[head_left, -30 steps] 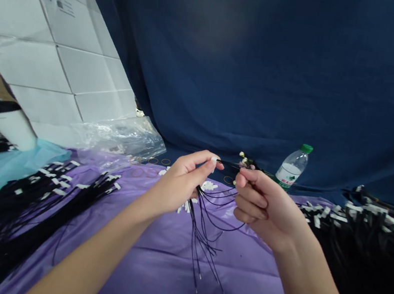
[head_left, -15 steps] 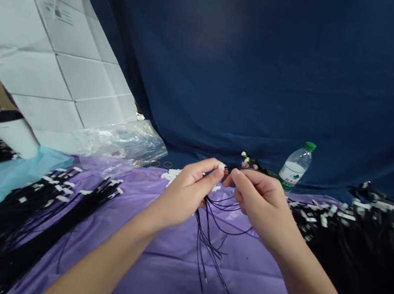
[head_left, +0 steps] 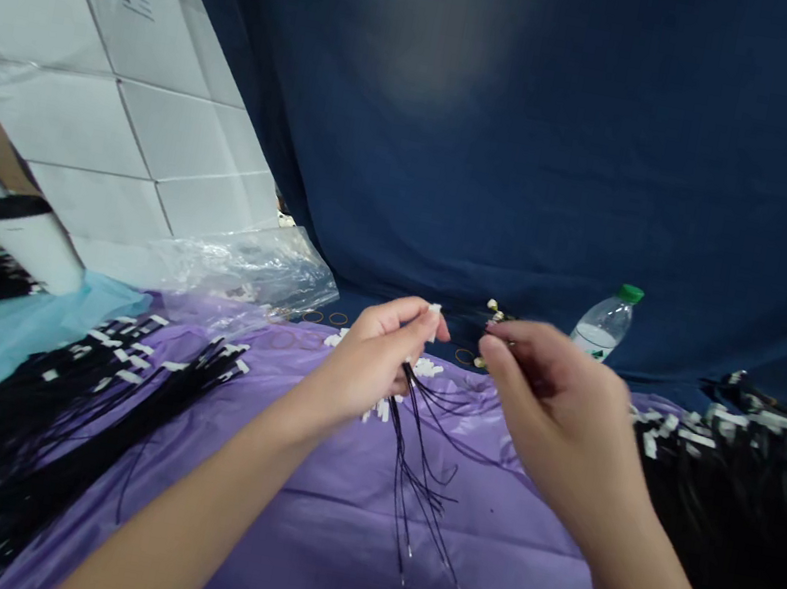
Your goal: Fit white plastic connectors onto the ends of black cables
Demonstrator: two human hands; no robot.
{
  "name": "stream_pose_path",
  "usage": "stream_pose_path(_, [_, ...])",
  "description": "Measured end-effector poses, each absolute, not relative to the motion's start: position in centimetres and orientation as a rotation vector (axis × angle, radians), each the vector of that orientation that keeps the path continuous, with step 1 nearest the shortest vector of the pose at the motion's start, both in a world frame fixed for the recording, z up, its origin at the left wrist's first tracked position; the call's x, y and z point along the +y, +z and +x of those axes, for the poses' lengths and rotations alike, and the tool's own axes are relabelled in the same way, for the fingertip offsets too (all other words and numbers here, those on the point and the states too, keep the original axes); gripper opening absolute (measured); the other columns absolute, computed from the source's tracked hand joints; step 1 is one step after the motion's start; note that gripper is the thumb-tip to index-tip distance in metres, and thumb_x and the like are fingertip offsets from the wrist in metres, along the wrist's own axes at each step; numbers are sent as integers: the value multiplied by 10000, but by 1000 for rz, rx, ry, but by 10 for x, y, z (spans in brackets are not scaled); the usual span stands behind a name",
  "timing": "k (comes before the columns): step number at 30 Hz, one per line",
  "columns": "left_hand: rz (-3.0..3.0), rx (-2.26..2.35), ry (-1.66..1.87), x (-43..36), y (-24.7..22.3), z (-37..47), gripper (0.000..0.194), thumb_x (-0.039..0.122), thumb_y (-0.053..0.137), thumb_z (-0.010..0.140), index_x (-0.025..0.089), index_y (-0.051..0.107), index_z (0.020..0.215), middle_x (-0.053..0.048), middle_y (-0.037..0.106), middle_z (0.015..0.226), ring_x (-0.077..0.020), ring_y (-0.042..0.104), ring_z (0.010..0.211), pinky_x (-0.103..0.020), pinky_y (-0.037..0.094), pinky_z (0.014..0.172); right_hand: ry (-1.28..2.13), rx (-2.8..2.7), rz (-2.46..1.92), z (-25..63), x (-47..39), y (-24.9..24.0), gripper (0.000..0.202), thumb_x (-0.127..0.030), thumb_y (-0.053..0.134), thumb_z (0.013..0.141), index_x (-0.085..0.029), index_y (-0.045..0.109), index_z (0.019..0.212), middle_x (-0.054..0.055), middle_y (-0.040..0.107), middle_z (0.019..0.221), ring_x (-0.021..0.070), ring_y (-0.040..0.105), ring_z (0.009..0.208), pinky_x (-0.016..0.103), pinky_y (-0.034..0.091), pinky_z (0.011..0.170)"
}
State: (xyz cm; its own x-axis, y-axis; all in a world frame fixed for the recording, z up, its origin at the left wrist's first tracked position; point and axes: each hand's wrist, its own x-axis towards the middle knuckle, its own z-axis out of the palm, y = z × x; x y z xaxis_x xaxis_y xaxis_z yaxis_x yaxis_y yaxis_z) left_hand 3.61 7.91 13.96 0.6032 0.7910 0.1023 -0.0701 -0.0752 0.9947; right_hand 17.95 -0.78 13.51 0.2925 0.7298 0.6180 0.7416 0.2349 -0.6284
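My left hand (head_left: 384,349) pinches a small white plastic connector (head_left: 433,320) upright between thumb and forefinger. Several thin black wires (head_left: 414,461) hang from under that hand, their loose ends spread over the purple sheet. To the right, my right hand (head_left: 558,400) is apart from the connector, thumb and forefinger drawn together. One black wire runs from the bunch to beneath this hand and seems held in it; its end is hidden by the fingers. Below and behind the left hand lie loose white connectors (head_left: 428,368).
A purple sheet (head_left: 319,545) covers the work surface. Bundled black wires with white connectors lie left (head_left: 103,426) and right (head_left: 724,536). Behind stand a green-capped bottle (head_left: 606,322), a white cup (head_left: 28,245), clear plastic film (head_left: 253,270), stacked white boxes (head_left: 119,124) and a blue curtain (head_left: 502,151).
My right hand has moved right and nearer, away from the left hand's connector, drawing a wire outward. The left hand keeps its pinch, and the connector shows more fully.
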Motion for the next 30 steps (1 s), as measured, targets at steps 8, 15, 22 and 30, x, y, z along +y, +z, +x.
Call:
stream_pose_path(8, [1283, 683, 990, 89, 141, 33, 214, 364, 492, 905, 172, 531, 820, 78, 306, 541, -21, 193, 373, -133, 200, 345, 107, -1827, -1401, 170, -21, 136, 105, -242, 549, 885, -223, 644, 847, -14, 620, 675, 107, 537, 563, 234, 400, 518])
stream_pose_path(15, [1259, 686, 927, 85, 141, 35, 217, 357, 492, 908, 174, 532, 796, 77, 277, 533, -22, 186, 376, -128, 187, 339, 297, -1892, -1444, 171, -11, 124, 146, -183, 539, 863, -224, 677, 887, -4, 685, 804, 124, 600, 696, 243, 414, 612])
stream_pose_path(22, [1274, 677, 916, 84, 141, 35, 220, 349, 471, 917, 180, 525, 786, 81, 253, 524, -28, 167, 374, -133, 190, 346, 370, -1928, -1410, 171, -5, 123, 170, -142, 511, 833, -196, 635, 730, -22, 627, 659, 100, 522, 576, 231, 369, 538])
stream_pose_path(30, [1295, 695, 944, 85, 144, 32, 216, 350, 494, 908, 178, 522, 783, 78, 296, 539, -15, 191, 365, -135, 220, 352, 396, -1803, -1405, 174, -4, 124, 178, -130, 518, 821, -201, 658, 736, -34, 647, 686, 93, 549, 602, 218, 393, 551])
